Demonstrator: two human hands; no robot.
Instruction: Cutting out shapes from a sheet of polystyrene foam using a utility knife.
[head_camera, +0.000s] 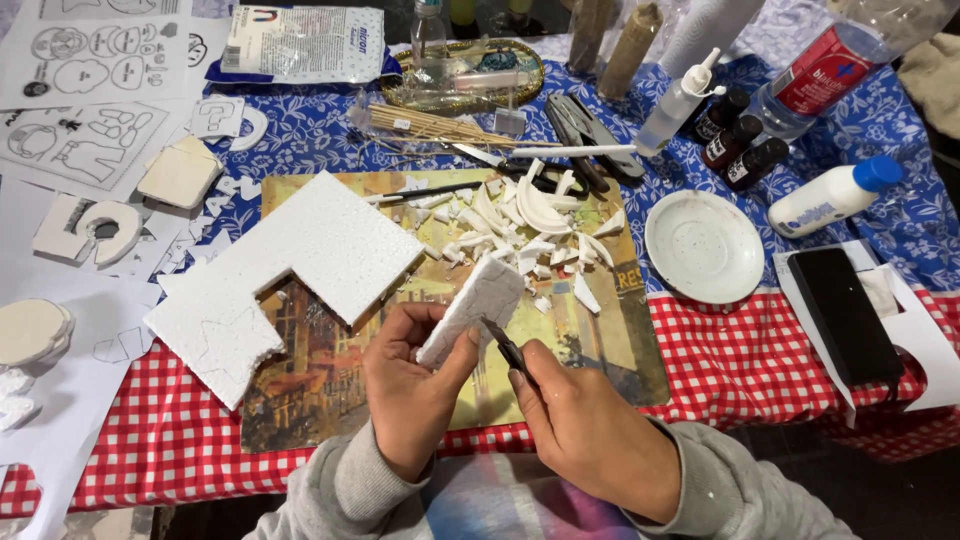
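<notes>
My left hand (408, 385) grips a small white foam piece (474, 305) by its lower end, thumb against its edge. In my right hand (585, 425) is a thin dark craft knife (505, 345), its tip touching the foam piece's right edge. Both hands hover over a picture-printed cutting board (560, 350). A large L-shaped white foam sheet (290, 265) lies on the board to the left. A heap of white foam offcuts (530, 235) covers the board's far right part.
A white saucer (704, 245) sits right of the board, with a black box (845, 315) on white card beyond it. Small dark bottles (735, 140), white glue bottles (835, 195), wooden skewers (435, 125), pliers (590, 135) and printed paper templates (85, 110) crowd the far and left side.
</notes>
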